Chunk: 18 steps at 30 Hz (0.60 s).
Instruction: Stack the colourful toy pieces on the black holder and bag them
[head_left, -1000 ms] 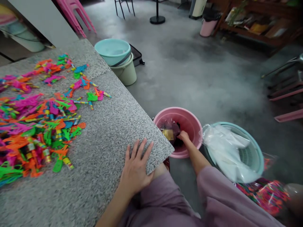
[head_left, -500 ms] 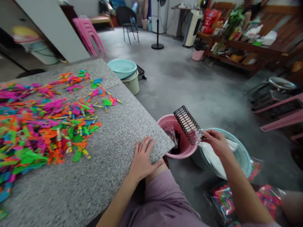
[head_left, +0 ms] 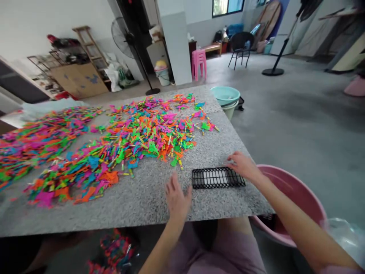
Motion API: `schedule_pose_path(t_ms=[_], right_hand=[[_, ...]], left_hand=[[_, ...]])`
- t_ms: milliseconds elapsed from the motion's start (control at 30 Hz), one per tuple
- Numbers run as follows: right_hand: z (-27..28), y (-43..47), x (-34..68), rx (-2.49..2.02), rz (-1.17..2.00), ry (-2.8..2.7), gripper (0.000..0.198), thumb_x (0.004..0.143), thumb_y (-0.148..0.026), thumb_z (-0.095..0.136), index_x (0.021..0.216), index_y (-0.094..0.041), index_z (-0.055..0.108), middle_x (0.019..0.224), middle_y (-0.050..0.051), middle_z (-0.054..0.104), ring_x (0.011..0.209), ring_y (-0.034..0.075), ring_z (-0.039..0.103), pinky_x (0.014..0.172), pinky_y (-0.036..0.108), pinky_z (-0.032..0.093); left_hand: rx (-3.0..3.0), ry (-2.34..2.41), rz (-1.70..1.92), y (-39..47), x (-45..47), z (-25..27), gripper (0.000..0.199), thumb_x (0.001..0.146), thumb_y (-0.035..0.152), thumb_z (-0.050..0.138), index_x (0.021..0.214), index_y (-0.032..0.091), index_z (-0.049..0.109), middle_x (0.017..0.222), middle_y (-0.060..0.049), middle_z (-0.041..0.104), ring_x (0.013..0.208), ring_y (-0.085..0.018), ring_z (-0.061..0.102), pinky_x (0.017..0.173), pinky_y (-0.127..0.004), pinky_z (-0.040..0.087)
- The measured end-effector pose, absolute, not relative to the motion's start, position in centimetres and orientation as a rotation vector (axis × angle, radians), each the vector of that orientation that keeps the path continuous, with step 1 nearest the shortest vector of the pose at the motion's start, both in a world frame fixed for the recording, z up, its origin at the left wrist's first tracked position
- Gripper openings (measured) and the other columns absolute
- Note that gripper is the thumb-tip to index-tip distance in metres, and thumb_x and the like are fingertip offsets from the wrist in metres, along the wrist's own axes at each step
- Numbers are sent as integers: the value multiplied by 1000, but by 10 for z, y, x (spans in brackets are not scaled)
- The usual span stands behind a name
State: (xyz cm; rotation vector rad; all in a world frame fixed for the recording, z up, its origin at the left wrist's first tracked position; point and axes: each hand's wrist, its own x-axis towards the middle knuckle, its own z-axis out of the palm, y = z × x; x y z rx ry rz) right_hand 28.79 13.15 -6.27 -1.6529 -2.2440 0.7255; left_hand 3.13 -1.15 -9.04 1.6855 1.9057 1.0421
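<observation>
A small black grid basket (head_left: pixel 218 178) lies lengthwise on the speckled stone tabletop (head_left: pixel 148 205), with something pale showing through its middle. By its far right corner is my right hand (head_left: pixel 243 166), fingers apart and bent a little over the rim; whether they touch it I cannot tell. To the left of the basket, my left hand (head_left: pixel 178 198) hovers near its end with fingers spread, holding nothing. Just beyond my left hand begins a big heap of colourful plastic pieces (head_left: pixel 154 133) in pink, orange, green and blue, some with yellow-banded sticks.
Below the table's right corner stands a pink tub (head_left: pixel 302 186) with dark items in it, next to clear plastic (head_left: pixel 346 236). A light blue basin (head_left: pixel 225 95) is stacked at the far table edge. Bagged colourful pieces (head_left: pixel 116 247) lie under the table.
My right hand has brought the black basket from above the pink tub onto the tabletop and let go. My left hand has lifted off the table edge. The view has turned left.
</observation>
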Motion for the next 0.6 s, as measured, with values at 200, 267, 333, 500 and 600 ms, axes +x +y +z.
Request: schedule_pose_path(t_ms=[200, 267, 333, 500, 600], right_hand=[[-44, 143, 116, -1466, 691, -2482, 38, 86, -43, 65, 109, -14, 66, 101, 13, 70, 93, 24, 66, 77, 28, 46], [-48, 149, 85, -1515, 753, -2484, 37, 77, -36, 74, 105, -11, 68, 99, 14, 71, 93, 25, 67, 75, 27, 46], [-55, 158, 86, -1557, 785, -2480, 27, 74, -24, 76, 96, -10, 71, 94, 15, 72, 89, 26, 68, 72, 27, 46], [-70, 163, 172, -1531, 857, -2379, 11, 76, -24, 70, 84, -16, 69, 81, 3, 71, 71, 15, 63, 64, 24, 43], [-77, 136, 211, -1449, 952, -1992, 20, 72, -32, 71, 82, -17, 63, 68, -2, 63, 58, 12, 55, 57, 23, 41]], left_hand=[[2204, 1650, 663, -27, 73, -118, 58, 91, 44, 57, 145, 31, 41, 152, -4, 42, 145, -29, 30, 119, -55, 22], [2259, 1624, 580, -30, 70, -120, 63, 92, 49, 54, 148, 28, 36, 153, -5, 41, 145, -29, 29, 120, -55, 21], [2289, 1646, 514, -33, 63, -119, 65, 94, 49, 49, 151, 27, 29, 153, -6, 41, 146, -31, 27, 119, -58, 20], [2415, 1827, 396, -34, 73, -118, 74, 95, 50, 44, 154, 15, 18, 158, -16, 30, 148, -35, 20, 116, -59, 24], [2450, 1780, 410, -29, 99, -119, 80, 94, 55, 42, 154, 8, 18, 160, -21, 21, 149, -35, 16, 116, -53, 27]])
